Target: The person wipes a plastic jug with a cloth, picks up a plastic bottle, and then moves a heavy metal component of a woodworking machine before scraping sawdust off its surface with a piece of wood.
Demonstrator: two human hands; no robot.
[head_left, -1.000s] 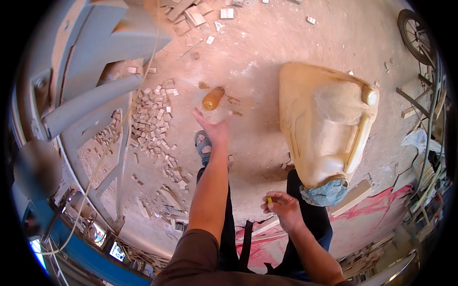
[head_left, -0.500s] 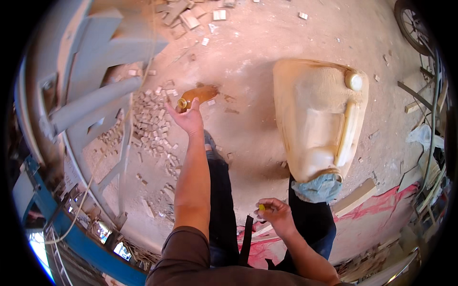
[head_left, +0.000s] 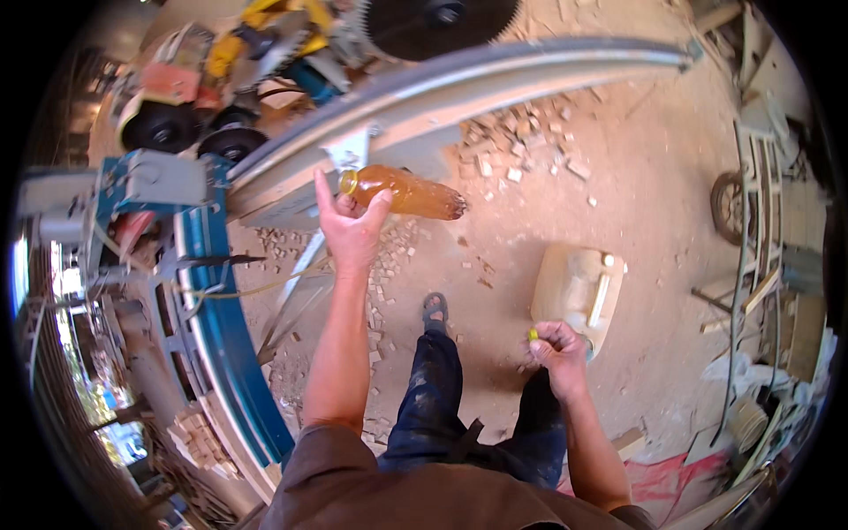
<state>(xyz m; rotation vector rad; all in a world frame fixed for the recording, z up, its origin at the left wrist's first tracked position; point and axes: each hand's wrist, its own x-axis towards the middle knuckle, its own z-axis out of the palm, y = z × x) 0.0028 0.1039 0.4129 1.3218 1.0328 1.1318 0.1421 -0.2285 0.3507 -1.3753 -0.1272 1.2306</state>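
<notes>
My left hand [head_left: 352, 231] reaches forward with a clear plastic bottle [head_left: 415, 195] of amber-brown liquid in its grip. The bottle lies nearly on its side, neck to the left beside my fingers, base to the right. Its neck has a yellow ring, and I see no cap on it. Lower and to the right, my right hand [head_left: 564, 358] pinches a small yellow cap [head_left: 533, 335] between thumb and fingers. Just beyond that hand a large yellowish plastic jerrycan [head_left: 558, 278] stands on the floor, partly hidden by it.
A long metal-edged beam [head_left: 530, 72] crosses ahead, with a toothed saw blade [head_left: 442, 13] beyond it. At the left runs a blue machine frame [head_left: 225, 327]. Wood offcuts [head_left: 514, 146] litter the floor. A metal rack [head_left: 761, 190] and wheel [head_left: 729, 208] stand at the right.
My view has tilted up and swung left, bringing the beam and saw blades into sight. Both hands keep their hold on bottle and cap. The bottle appears more side-on.
</notes>
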